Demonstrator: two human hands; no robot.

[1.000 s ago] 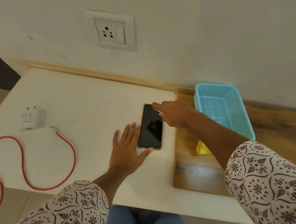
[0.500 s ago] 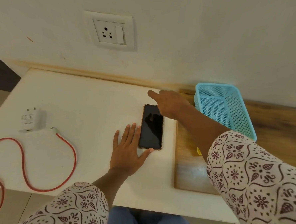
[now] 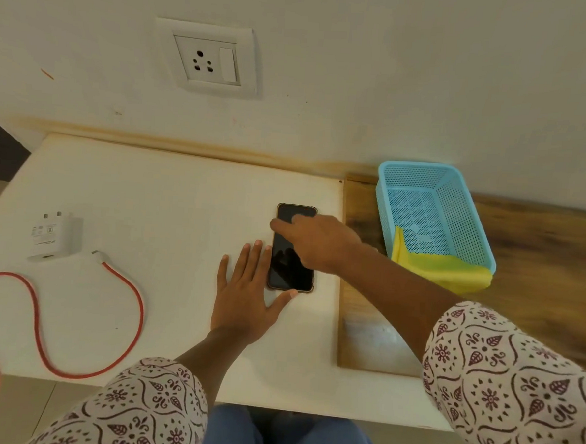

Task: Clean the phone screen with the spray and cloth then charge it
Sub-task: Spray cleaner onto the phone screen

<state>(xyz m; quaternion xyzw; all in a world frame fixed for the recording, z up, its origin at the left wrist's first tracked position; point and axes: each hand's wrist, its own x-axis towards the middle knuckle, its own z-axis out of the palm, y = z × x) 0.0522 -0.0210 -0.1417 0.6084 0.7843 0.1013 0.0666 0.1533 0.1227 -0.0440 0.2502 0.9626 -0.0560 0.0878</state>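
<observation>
A black phone (image 3: 290, 273) lies screen up on the white table (image 3: 169, 207). My left hand (image 3: 247, 298) rests flat beside the phone's left edge, fingers spread, thumb against its lower corner. My right hand (image 3: 312, 242) hovers over the upper half of the screen, forefinger pointing left; it holds nothing visible. A yellow cloth (image 3: 443, 270) hangs over the near rim of the blue basket (image 3: 470, 212). A white charger plug (image 3: 55, 236) and its red cable (image 3: 122, 290) lie at the left. No spray bottle is in view.
A white wall socket (image 3: 207, 58) with a switch sits above the table's back edge. A wooden board (image 3: 540, 257) carries the basket on the right. The table's near edge runs just above my knees.
My right hand came back from beyond the phone's top edge to over its screen. The yellow cloth now shows on the basket's rim. My left hand stayed put.
</observation>
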